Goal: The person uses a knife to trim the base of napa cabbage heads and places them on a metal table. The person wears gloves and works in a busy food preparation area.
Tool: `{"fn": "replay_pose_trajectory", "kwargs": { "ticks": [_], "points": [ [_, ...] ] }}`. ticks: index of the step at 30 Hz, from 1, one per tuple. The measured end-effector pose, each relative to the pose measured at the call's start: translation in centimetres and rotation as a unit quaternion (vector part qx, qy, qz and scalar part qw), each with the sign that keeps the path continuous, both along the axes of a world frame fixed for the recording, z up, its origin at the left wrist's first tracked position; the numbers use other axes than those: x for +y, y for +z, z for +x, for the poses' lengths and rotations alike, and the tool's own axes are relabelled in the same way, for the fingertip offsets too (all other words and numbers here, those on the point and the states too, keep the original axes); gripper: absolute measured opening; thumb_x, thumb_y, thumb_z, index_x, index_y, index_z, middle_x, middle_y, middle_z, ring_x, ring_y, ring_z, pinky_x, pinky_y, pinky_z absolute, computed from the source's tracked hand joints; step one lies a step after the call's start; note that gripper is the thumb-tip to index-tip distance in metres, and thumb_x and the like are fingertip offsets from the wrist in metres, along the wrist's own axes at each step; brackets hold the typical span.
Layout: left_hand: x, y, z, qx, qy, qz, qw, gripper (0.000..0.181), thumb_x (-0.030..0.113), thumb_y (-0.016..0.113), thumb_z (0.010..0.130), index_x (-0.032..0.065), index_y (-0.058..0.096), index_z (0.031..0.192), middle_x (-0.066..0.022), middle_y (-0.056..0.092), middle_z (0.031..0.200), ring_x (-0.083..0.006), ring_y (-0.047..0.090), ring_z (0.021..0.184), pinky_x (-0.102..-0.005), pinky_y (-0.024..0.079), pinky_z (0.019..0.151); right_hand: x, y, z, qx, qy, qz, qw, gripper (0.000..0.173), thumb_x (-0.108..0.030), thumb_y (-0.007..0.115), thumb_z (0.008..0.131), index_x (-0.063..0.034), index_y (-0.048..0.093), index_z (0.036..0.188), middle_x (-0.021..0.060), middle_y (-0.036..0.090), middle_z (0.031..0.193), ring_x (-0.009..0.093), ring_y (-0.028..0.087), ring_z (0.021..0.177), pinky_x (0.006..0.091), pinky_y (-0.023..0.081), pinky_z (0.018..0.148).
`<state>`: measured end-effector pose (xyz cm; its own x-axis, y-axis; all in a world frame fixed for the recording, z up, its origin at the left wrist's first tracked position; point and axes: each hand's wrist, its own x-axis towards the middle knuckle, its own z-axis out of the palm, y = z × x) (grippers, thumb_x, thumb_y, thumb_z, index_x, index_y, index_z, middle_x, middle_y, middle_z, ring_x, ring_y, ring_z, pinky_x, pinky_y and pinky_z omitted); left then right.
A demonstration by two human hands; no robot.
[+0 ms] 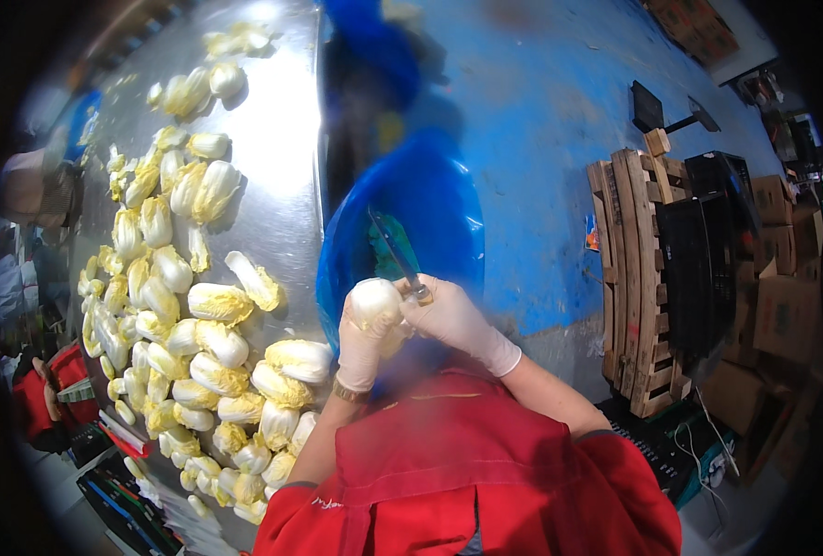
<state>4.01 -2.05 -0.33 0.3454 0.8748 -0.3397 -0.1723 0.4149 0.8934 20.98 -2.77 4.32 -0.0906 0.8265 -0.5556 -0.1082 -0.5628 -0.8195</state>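
Note:
My left hand (361,344), in a pale glove, is closed around a napa cabbage (375,303), its white base facing up. Right beside it, my right hand (446,316), gloved too, grips a knife (399,250) whose blade points up and away over a blue plastic bag (439,201). The bag stands open below both hands, with something green inside. Many trimmed napa cabbages (220,302) lie on the steel table (279,229) to the left, some with yellow leaves. The lower part of the held cabbage is hidden by my fingers.
Wooden pallets (630,278) and black plastic crates (696,271) stand on the right, with cardboard boxes (787,313) beyond them. The floor (536,174) is painted blue. Another blue bag (377,42) is at the top beside the table. Folded black crates (123,500) are at lower left.

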Motion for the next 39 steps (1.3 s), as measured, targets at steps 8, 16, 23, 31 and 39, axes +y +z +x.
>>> {"fn": "replay_pose_trajectory", "kwargs": {
  "ticks": [8, 16, 23, 31, 39],
  "points": [
    [1.2, -1.1, 0.1, 0.03, 0.001, 0.009, 1.0, 0.072, 0.046, 0.077, 0.079, 0.0019, 0.05, 0.13, -0.0076, 0.062, 0.117, -0.0156, 0.061, 0.103, -0.0305, 0.051, 0.089, 0.9, -1.4, 0.7, -0.018, 0.027, 0.04, 0.999, 0.027, -0.012, 0.066, 0.079, -0.0013, 0.06, 0.103, 0.0036, 0.063, 0.079, 0.011, 0.059, 0.065, 0.0268, 0.048, 0.061],
    [1.8, -1.0, 0.5, -0.027, 0.067, 0.029, 0.997, 0.075, 0.056, 0.071, 0.083, 0.0029, 0.051, 0.132, -0.0074, 0.062, 0.115, -0.0162, 0.061, 0.102, -0.0315, 0.05, 0.092, 0.4, -2.6, 0.1, -0.119, 0.023, 0.122, 0.985, 0.023, -0.013, 0.067, 0.077, -0.0016, 0.06, 0.096, 0.007, 0.064, 0.079, 0.015, 0.061, 0.072, 0.0294, 0.049, 0.066],
    [4.4, -1.1, -2.0, -0.307, 0.172, -0.109, 0.93, 0.081, 0.065, 0.064, 0.084, 0.004, 0.048, 0.134, -0.012, 0.064, 0.113, -0.0223, 0.063, 0.096, -0.0343, 0.054, 0.085, -1.4, -5.7, 1.0, -0.234, -0.039, 0.221, 0.946, 0.012, -0.008, 0.066, 0.08, -0.0037, 0.061, 0.091, 0.0092, 0.064, 0.079, 0.014, 0.062, 0.071, 0.0293, 0.051, 0.067],
    [3.1, -1.8, -4.2, -0.17, 0.054, -0.089, 0.98, 0.088, 0.068, 0.064, 0.081, 0.0025, 0.046, 0.137, -0.0124, 0.06, 0.126, -0.0229, 0.06, 0.109, -0.0379, 0.051, 0.091, 0.9, -1.5, 0.3, -0.181, 0.016, 0.046, 0.982, 0.048, -0.029, 0.074, 0.085, -0.0087, 0.062, 0.127, 0.0039, 0.067, 0.077, 0.008, 0.061, 0.06, 0.027, 0.048, 0.052],
    [1.1, -3.1, -1.3, -0.129, 0.015, -0.102, 0.986, 0.071, 0.058, 0.061, 0.089, 0.003, 0.051, 0.132, -0.0089, 0.062, 0.119, -0.0201, 0.061, 0.106, -0.035, 0.05, 0.092, -0.1, -3.5, -0.6, -0.19, 0.019, 0.014, 0.981, 0.032, -0.025, 0.07, 0.087, -0.0031, 0.066, 0.11, 0.0111, 0.07, 0.084, 0.018, 0.067, 0.07, 0.0297, 0.052, 0.063]
  ]
}}
